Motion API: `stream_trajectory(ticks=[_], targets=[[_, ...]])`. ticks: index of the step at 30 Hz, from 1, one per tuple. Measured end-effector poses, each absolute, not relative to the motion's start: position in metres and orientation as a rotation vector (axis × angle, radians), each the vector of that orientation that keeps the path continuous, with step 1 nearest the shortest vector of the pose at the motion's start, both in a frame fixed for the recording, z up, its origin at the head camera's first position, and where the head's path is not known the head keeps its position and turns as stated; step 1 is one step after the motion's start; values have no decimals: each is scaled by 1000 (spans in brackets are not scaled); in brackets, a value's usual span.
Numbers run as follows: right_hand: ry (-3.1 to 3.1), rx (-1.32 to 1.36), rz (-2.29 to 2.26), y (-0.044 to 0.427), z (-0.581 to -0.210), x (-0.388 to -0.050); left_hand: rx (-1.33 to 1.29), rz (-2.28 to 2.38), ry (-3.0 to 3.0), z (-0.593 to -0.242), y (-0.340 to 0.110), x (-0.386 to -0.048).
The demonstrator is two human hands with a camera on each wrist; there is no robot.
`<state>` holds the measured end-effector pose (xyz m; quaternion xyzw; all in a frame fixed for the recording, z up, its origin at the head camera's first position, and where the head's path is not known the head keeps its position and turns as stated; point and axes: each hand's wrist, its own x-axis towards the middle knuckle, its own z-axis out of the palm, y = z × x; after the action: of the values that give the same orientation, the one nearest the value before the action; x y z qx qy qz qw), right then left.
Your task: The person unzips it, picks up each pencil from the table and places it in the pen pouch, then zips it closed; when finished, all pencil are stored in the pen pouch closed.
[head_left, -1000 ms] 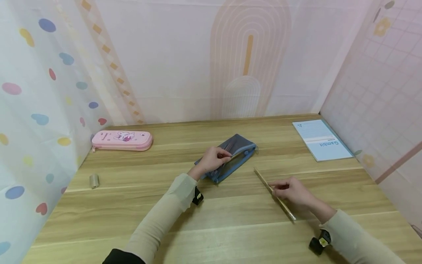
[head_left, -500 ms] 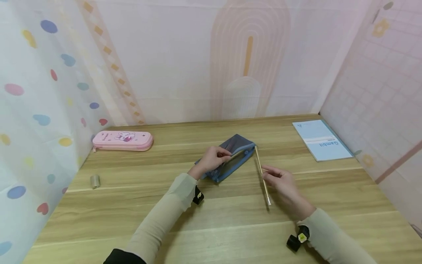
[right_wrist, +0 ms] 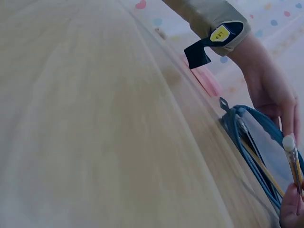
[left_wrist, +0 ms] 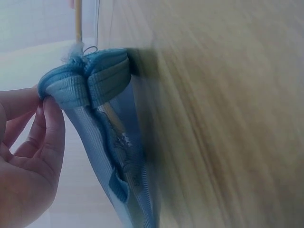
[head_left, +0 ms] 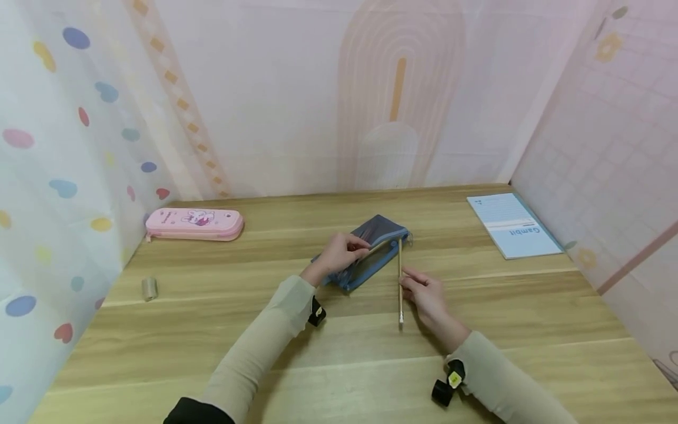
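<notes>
A blue mesh zipper pouch (head_left: pixel 378 228) lies on the table with its mouth unzipped. My left hand (head_left: pixel 337 257) pinches the upper edge of that mouth between thumb and fingers and lifts it. Inside the pouch, the right wrist view shows another yellowish stick (right_wrist: pixel 262 167). My right hand (head_left: pixel 430 297) pinches a gold-coloured pencil (head_left: pixel 401 294) near its middle. The pencil's far tip is at the pouch's right end; whether it is inside the mouth, I cannot tell. Its white eraser end (right_wrist: pixel 289 143) points back towards me.
A pink pencil case (head_left: pixel 196 225) with a rabbit picture lies at the back left. Nearer on that side stands a small grey cylinder (head_left: pixel 150 289). A light blue notebook (head_left: pixel 516 227) lies at the back right, by the curtain wall.
My right hand has moved left and forward with the pencil, swinging it from a slant to nearly straight ahead and bringing its tip to the pouch. My left hand stays on the pouch edge.
</notes>
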<state>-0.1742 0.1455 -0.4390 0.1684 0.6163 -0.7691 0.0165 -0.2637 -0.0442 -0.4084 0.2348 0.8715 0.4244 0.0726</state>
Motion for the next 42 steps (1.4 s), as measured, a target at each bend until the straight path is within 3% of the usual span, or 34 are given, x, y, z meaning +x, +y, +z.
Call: stream_trajectory(ticks=[23, 32, 42], targets=[[1822, 792, -2640, 95, -439, -207, 742, 1258, 2684, -410, -41, -263], [1817, 790, -2656, 82, -440, -216, 749, 1251, 2674, -409, -40, -262], [1864, 603, -2552, 80, -439, -220, 739, 1256, 2659, -409, -42, -260]])
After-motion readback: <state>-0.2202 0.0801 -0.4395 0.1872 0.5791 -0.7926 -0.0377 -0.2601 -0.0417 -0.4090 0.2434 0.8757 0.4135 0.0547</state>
